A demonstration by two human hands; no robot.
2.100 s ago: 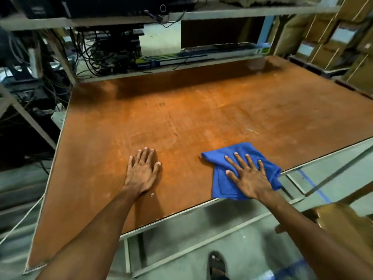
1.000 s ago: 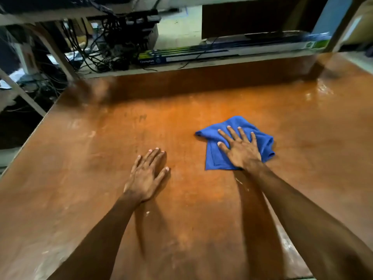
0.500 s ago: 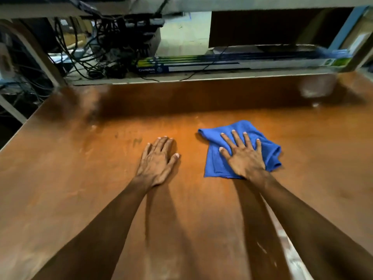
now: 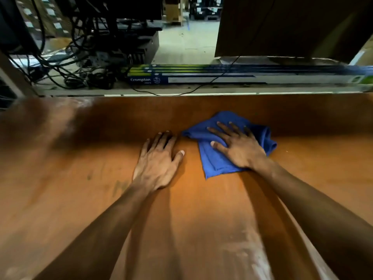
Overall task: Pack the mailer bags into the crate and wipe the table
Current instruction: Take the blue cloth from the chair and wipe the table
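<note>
A blue cloth [image 4: 214, 162] lies crumpled on the brown wooden table [image 4: 80, 178], near its far edge. My right hand [image 4: 236, 146] presses flat on the cloth with fingers spread. Flat on the bare wood just left of the cloth rests my left hand [image 4: 159, 162], fingers together, holding nothing. No mailer bags or crate are in view.
Beyond the table's far edge runs a lower shelf with long Crompton boxes [image 4: 201, 77] and a tangle of black cables [image 4: 80, 65] at the left. A large dark board [image 4: 282, 27] stands at the back right. Pale dusty streaks [image 4: 248, 253] mark the near table surface.
My right hand has pushed the cloth from the near edge toward the far edge. My left hand has slid forward too, and my head has leaned in over the table.
</note>
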